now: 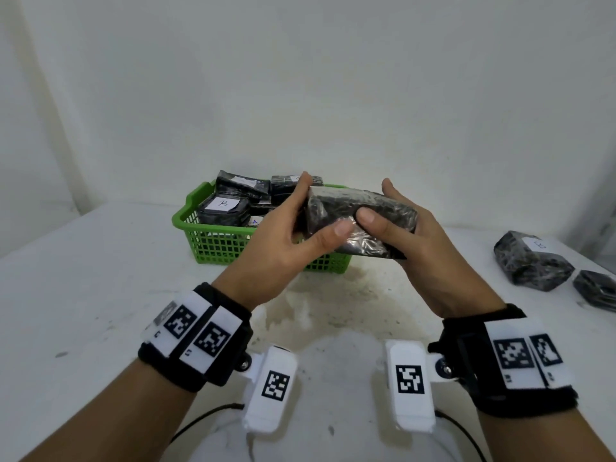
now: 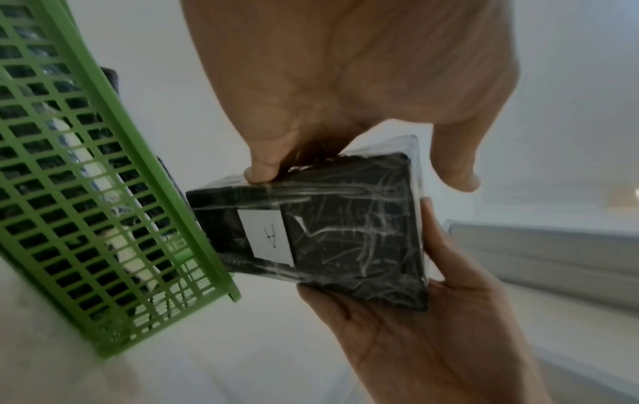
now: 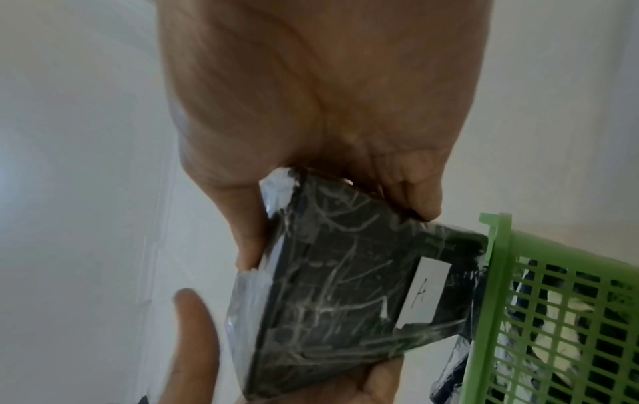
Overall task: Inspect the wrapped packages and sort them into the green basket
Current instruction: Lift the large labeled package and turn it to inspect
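Observation:
I hold a black package [image 1: 346, 203] wrapped in clear film above the table, just in front of the green basket [image 1: 213, 243]. My left hand [image 1: 316, 211] grips its left end, thumb on the near face. My right hand [image 1: 383, 208] grips its right end, thumb on top and fingers behind. In the left wrist view the package [image 2: 345, 232] shows a white label marked A [image 2: 271, 236] on its underside. The same label [image 3: 422, 292] shows in the right wrist view, close to the basket [image 3: 553, 314] rim. Several wrapped packages lie in the basket, one labelled B [image 1: 223, 205].
Two more wrapped packages lie on the white table at the right, a bulky labelled one [image 1: 530, 258] and a flatter one [image 1: 596, 290] near the frame edge. A white wall stands behind the basket. The table [image 1: 83, 278] is stained in front of me.

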